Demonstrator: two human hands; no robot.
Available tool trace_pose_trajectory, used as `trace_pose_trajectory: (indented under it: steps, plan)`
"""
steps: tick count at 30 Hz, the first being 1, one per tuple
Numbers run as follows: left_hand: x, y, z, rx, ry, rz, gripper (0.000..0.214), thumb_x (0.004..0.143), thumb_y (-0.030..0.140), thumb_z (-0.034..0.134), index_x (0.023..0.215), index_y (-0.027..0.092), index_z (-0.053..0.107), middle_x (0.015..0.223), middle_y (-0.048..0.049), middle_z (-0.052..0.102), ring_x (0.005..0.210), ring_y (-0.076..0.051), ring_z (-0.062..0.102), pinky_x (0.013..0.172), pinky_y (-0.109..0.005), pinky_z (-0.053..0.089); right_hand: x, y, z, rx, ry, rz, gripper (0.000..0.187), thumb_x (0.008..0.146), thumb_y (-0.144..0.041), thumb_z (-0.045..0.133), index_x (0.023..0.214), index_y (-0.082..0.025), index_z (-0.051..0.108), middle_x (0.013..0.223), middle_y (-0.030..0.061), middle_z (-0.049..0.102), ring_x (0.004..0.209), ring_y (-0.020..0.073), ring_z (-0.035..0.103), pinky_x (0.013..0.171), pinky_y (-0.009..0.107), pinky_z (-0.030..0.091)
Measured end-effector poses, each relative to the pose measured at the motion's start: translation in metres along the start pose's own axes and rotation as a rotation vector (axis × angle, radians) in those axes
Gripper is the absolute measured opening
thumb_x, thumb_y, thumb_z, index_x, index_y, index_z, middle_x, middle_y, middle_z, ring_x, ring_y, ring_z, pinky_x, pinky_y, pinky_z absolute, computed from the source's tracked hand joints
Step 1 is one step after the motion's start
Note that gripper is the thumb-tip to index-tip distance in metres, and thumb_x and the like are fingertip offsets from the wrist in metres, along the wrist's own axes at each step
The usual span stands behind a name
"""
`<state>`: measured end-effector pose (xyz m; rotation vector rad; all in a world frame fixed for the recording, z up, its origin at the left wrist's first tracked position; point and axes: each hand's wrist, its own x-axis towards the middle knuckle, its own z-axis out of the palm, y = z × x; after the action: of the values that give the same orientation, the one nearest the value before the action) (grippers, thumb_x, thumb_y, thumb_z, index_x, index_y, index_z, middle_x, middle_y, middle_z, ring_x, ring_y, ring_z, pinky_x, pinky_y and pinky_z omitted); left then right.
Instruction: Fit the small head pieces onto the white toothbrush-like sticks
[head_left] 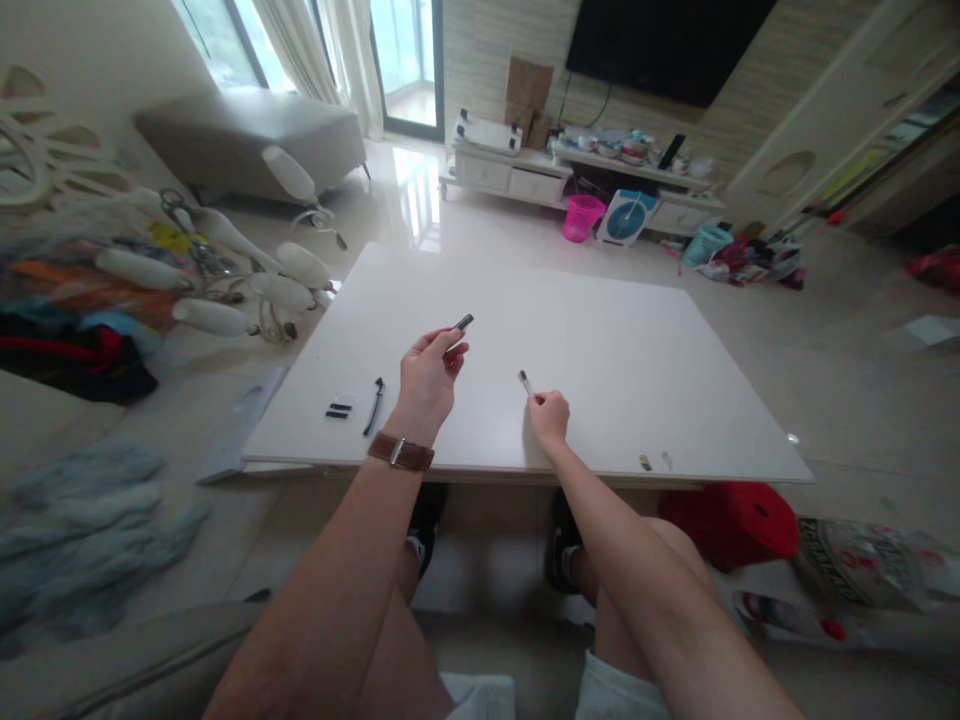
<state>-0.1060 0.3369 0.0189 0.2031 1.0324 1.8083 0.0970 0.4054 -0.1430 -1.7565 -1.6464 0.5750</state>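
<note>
My left hand (429, 372), with a brown watch strap on its wrist, is raised over the white table (600, 350) and pinches a small dark stick-shaped piece (463, 322) between thumb and fingertips. My right hand (549, 412) rests on the table with fingers closed round a small thin metallic piece (523, 380) that points up and away. Left of my left hand lie a thin black curved strip (373, 405) and two small black bars (338, 410) on the table.
Two tiny items (654, 461) lie near the table's front right edge. A red round thing (731, 520) and printed bags sit on the floor at right. A cluttered lamp with white shades (247, 285) stands at left. A TV cabinet with a pink bin (582, 217) lies beyond.
</note>
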Motion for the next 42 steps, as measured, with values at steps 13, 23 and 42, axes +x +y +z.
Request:
trace_pose_trajectory:
  steps: [13,23,42]
  plan:
    - [-0.030,-0.027,0.014,0.867,-0.567,0.624,0.003,0.073,0.020,0.077,0.073,0.022,0.079,0.079,-0.0044,0.075,0.072,-0.016,0.066,0.068,-0.028,0.050,0.001,-0.080,-0.080,1.116,-0.530,0.157,0.046,0.081,-0.060,0.065,0.088,-0.015,0.072,0.073,0.0055,0.070,0.061,0.0124,0.060,0.060,0.023,0.047]
    - [-0.046,-0.049,0.038,0.812,-0.600,0.474,0.019,0.061,0.009,0.080,0.064,0.027,0.077,0.078,-0.0040,0.073,0.076,-0.018,0.066,0.078,-0.028,0.052,-0.004,-0.065,-0.132,1.021,-0.523,-0.041,0.027,0.062,-0.034,0.086,0.080,-0.019,0.073,0.072,0.0005,0.071,0.066,0.0127,0.061,0.064,0.026,0.048]
    - [-0.048,-0.078,0.048,0.852,-0.375,0.436,0.013,0.064,0.021,0.081,0.064,0.019,0.068,0.064,-0.0016,0.069,0.060,-0.014,0.062,0.060,-0.023,0.046,-0.006,-0.060,-0.124,1.031,-0.396,0.009,0.040,0.058,-0.039,0.090,0.084,-0.017,0.070,0.074,0.0022,0.072,0.070,0.0158,0.067,0.071,0.030,0.053]
